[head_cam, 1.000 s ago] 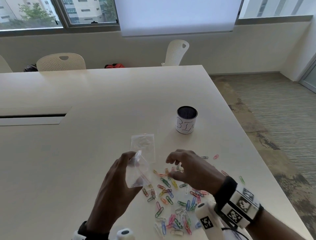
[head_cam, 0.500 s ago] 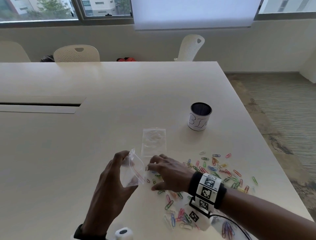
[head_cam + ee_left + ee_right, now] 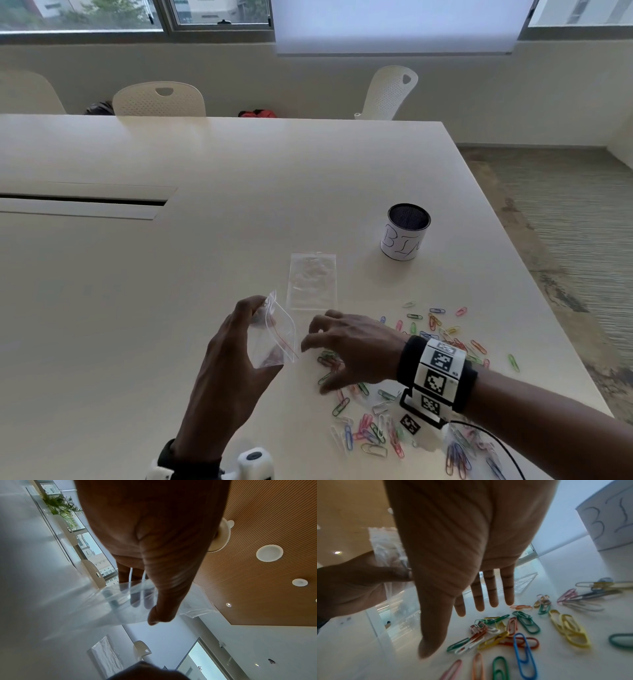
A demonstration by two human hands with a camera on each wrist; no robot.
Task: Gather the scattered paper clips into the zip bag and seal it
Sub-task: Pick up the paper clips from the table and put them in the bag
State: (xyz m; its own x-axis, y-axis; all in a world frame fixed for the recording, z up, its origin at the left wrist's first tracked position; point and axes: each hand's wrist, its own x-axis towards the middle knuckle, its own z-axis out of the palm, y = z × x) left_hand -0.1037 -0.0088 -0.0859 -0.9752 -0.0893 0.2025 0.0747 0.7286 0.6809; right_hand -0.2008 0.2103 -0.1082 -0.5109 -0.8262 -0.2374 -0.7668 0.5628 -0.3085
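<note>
The left hand (image 3: pixel 227 368) pinches a clear zip bag (image 3: pixel 274 337) by its mouth, held off the desk (image 3: pixel 205 205), while the right hand (image 3: pixel 356 353), fingers spread and holding nothing, hovers just beside it over the scattered paper clips (image 3: pixel 373 428), with a second bag (image 3: pixel 312 281) and a bin (image 3: pixel 406 233) beyond.

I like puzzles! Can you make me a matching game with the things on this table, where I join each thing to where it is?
Things:
1. zip bag
2. clips
3. cup
4. flat bag

Places:
A. stands upright, far side of the clips
B. lies flat on the table, beyond the hands
C. held up in the left hand
D. scattered on the table under and around the right hand

Pairs: 1-C, 2-D, 3-A, 4-B
</note>
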